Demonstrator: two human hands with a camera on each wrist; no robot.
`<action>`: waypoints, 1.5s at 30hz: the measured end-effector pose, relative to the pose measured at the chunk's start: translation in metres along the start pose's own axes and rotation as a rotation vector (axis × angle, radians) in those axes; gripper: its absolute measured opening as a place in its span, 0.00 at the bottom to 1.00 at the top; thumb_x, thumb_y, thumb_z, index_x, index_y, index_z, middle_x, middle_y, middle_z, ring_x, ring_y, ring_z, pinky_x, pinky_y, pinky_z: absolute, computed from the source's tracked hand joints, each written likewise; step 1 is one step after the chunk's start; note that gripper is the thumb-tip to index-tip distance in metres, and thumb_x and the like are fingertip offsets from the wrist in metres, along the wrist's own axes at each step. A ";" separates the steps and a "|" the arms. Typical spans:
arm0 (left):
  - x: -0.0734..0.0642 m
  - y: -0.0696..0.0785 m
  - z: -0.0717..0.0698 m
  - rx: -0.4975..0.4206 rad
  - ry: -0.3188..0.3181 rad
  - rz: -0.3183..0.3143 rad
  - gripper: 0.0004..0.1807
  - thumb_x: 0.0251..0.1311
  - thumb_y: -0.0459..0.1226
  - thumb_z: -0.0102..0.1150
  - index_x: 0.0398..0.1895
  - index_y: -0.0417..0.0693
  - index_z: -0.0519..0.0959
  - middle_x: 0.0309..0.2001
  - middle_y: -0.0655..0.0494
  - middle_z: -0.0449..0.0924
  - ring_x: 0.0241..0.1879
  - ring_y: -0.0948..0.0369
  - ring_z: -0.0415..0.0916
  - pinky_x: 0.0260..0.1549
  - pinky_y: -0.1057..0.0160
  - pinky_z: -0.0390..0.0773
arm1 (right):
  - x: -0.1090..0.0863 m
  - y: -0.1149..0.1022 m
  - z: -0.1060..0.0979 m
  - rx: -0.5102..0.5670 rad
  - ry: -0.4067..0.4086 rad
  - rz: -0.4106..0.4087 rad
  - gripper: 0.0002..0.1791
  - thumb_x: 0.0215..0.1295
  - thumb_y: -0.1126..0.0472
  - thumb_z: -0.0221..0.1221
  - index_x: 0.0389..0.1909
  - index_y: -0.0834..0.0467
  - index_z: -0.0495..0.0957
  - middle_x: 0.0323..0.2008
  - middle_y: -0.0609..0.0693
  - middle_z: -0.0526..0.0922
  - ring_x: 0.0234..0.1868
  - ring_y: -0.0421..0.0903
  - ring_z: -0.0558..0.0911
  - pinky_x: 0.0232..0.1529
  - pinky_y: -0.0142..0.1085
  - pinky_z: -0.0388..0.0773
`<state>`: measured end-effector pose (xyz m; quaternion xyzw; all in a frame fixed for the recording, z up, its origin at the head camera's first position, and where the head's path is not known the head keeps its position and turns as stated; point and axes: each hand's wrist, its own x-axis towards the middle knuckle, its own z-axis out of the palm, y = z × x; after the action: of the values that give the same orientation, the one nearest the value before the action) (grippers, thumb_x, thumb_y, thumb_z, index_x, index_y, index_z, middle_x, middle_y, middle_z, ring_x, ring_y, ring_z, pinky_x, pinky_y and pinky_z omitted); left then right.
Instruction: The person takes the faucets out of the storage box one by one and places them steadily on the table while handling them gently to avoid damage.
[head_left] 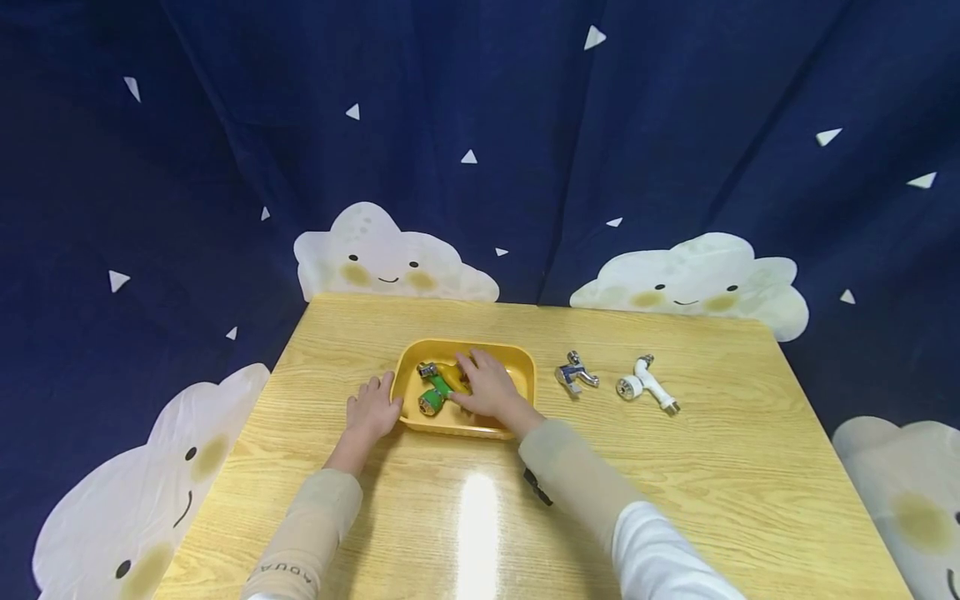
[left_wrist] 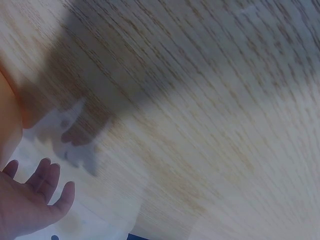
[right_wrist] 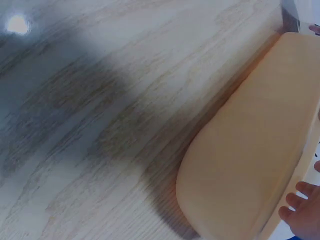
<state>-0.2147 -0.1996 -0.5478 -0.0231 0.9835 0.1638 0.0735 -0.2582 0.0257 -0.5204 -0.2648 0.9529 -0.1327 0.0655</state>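
Three taps, one yellow item, one tray, two hands.
Tray [head_left: 450, 430]: one, yellow, long axis left to right on the table [head_left: 750, 450]; my left hand [head_left: 372, 408] touches its left end, fingers loosely extended, not clenched. Green tap [head_left: 442, 386]: one, in the tray's left part, chrome end toward the far side, round knob toward the near side, just left of my right hand [head_left: 489, 387]. Yellow item [head_left: 452, 377]: one, in the tray beside the green tap, partly beneath my right hand; its full direction is hidden, and I cannot tell whether my right fingers grip it. Chrome tap [head_left: 573, 373]: one, right of the tray, spout pointing right. White tap [head_left: 647, 379]: one, farther right, long axis slanting from far left to near right, knob on its left.
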 end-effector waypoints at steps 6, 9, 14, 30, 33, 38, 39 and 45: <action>0.000 -0.001 0.001 -0.004 -0.002 -0.003 0.29 0.63 0.47 0.40 0.66 0.48 0.55 0.57 0.39 0.63 0.56 0.42 0.61 0.49 0.37 0.62 | 0.002 -0.003 0.005 -0.008 -0.037 -0.003 0.43 0.60 0.38 0.51 0.70 0.53 0.49 0.68 0.60 0.53 0.68 0.56 0.54 0.66 0.46 0.51; 0.000 0.000 0.001 -0.002 -0.003 -0.007 0.29 0.63 0.47 0.40 0.66 0.48 0.55 0.57 0.39 0.63 0.56 0.42 0.61 0.49 0.37 0.62 | 0.002 -0.004 0.006 -0.004 -0.043 -0.007 0.42 0.60 0.39 0.51 0.71 0.53 0.49 0.68 0.60 0.52 0.68 0.56 0.53 0.66 0.46 0.50; 0.000 -0.001 0.000 -0.001 -0.010 -0.007 0.30 0.63 0.47 0.39 0.67 0.48 0.54 0.58 0.38 0.62 0.57 0.42 0.60 0.49 0.37 0.61 | 0.003 -0.005 0.009 0.008 -0.063 0.011 0.42 0.61 0.40 0.52 0.71 0.52 0.49 0.69 0.59 0.51 0.68 0.58 0.52 0.66 0.48 0.50; -0.001 0.000 -0.001 -0.008 -0.012 -0.011 0.30 0.63 0.47 0.39 0.67 0.47 0.54 0.60 0.38 0.61 0.58 0.41 0.59 0.50 0.37 0.60 | 0.007 -0.002 0.017 0.000 -0.148 0.087 0.40 0.62 0.40 0.51 0.71 0.44 0.46 0.72 0.53 0.42 0.70 0.56 0.48 0.65 0.52 0.49; 0.000 0.000 -0.001 -0.009 -0.013 -0.013 0.30 0.63 0.47 0.39 0.68 0.48 0.54 0.60 0.38 0.61 0.58 0.41 0.59 0.51 0.37 0.60 | 0.007 -0.002 0.017 -0.014 -0.148 0.076 0.39 0.62 0.41 0.51 0.71 0.44 0.47 0.71 0.54 0.42 0.70 0.56 0.49 0.65 0.53 0.50; 0.001 -0.001 0.001 -0.008 -0.013 -0.008 0.30 0.63 0.47 0.39 0.68 0.48 0.53 0.61 0.37 0.60 0.59 0.41 0.59 0.51 0.36 0.60 | 0.006 -0.003 0.017 -0.001 -0.120 0.064 0.37 0.62 0.43 0.52 0.70 0.48 0.52 0.71 0.56 0.44 0.69 0.57 0.50 0.64 0.53 0.52; 0.001 -0.001 0.001 -0.007 -0.012 -0.007 0.30 0.63 0.47 0.39 0.68 0.48 0.54 0.61 0.37 0.60 0.59 0.41 0.59 0.51 0.36 0.60 | 0.006 -0.003 0.017 0.006 -0.110 0.061 0.36 0.62 0.44 0.53 0.69 0.49 0.54 0.71 0.57 0.45 0.69 0.57 0.51 0.64 0.52 0.53; 0.002 -0.002 0.002 -0.007 -0.006 -0.004 0.30 0.63 0.47 0.40 0.67 0.47 0.54 0.60 0.37 0.61 0.58 0.41 0.59 0.50 0.37 0.61 | 0.005 -0.002 0.016 0.054 -0.060 0.058 0.32 0.61 0.50 0.56 0.65 0.52 0.60 0.68 0.63 0.51 0.67 0.59 0.55 0.63 0.48 0.57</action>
<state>-0.2157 -0.2009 -0.5509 -0.0249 0.9826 0.1671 0.0766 -0.2581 0.0181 -0.5352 -0.2391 0.9538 -0.1483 0.1051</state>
